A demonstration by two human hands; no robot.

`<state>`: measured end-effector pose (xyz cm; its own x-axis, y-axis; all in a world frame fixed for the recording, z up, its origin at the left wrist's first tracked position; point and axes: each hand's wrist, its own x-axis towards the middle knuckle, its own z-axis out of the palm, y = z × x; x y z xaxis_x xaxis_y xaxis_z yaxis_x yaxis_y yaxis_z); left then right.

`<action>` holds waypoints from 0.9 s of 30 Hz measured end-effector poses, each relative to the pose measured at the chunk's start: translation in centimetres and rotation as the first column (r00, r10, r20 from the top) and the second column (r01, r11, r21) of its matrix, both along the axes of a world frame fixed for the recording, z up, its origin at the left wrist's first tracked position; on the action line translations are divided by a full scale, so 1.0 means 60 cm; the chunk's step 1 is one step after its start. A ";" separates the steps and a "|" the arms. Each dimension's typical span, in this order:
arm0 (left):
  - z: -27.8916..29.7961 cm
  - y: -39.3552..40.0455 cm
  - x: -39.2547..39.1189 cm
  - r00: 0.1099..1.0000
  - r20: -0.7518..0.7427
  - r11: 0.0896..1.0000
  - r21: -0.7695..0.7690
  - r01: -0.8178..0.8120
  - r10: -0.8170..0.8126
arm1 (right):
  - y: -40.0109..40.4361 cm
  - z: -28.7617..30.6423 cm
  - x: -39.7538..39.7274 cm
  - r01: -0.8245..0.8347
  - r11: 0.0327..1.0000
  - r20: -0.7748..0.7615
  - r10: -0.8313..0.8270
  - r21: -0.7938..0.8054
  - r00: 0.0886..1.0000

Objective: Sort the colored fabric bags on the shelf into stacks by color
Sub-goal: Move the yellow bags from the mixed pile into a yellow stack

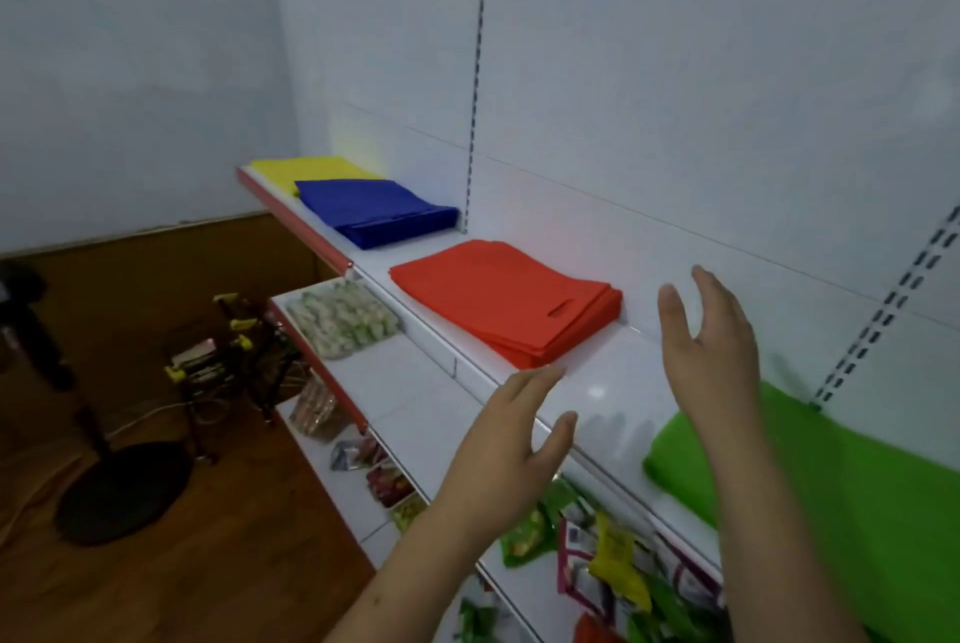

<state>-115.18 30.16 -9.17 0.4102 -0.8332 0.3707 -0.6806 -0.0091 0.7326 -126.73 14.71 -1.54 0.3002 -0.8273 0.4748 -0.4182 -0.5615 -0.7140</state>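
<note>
— Shelf [597, 382], stock by colour?
— Yellow stack [306, 169], blue stack [374, 208], red stack [509, 304], green stack [831, 476]: each separate, one colour apiece. Sorting looks done.
— Hands?
— Left hand [511, 450], right hand [711, 351]: fingers spread, holding nothing, hovering between red and green.

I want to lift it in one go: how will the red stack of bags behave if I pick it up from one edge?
The red stack is thin flat fabric, so it will probably droop. Its layers lie loose and slightly offset, so they may slide apart. It looks light for its size.
</note>
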 end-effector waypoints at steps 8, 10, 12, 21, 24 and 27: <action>-0.026 0.041 0.245 0.987 -0.080 0.989 0.061 -0.132 0.136 | 0.015 -0.012 0.289 -0.095 0.995 -0.021 0.095 0.003 0.995; -0.030 0.035 0.310 0.980 -0.090 0.982 0.083 -0.168 0.175 | 0.008 -0.021 0.364 -0.116 0.993 -0.010 0.115 -0.008 0.993; -0.035 0.024 0.378 0.972 -0.093 0.971 0.122 -0.203 0.215 | -0.006 -0.034 0.442 -0.143 0.990 0.011 0.143 0.016 0.990; -0.015 -0.041 0.758 0.936 -0.072 0.928 0.179 -0.327 0.344 | -0.089 -0.029 0.857 -0.256 0.961 0.108 0.245 0.104 0.964; 0.001 -0.061 0.879 0.926 -0.062 0.918 0.171 -0.359 0.373 | -0.117 -0.016 0.984 -0.277 0.955 0.100 0.267 0.106 0.959; -0.001 -0.081 0.986 0.921 -0.063 0.914 0.159 -0.372 0.386 | -0.139 -0.017 1.089 -0.272 0.955 0.080 0.264 0.116 0.961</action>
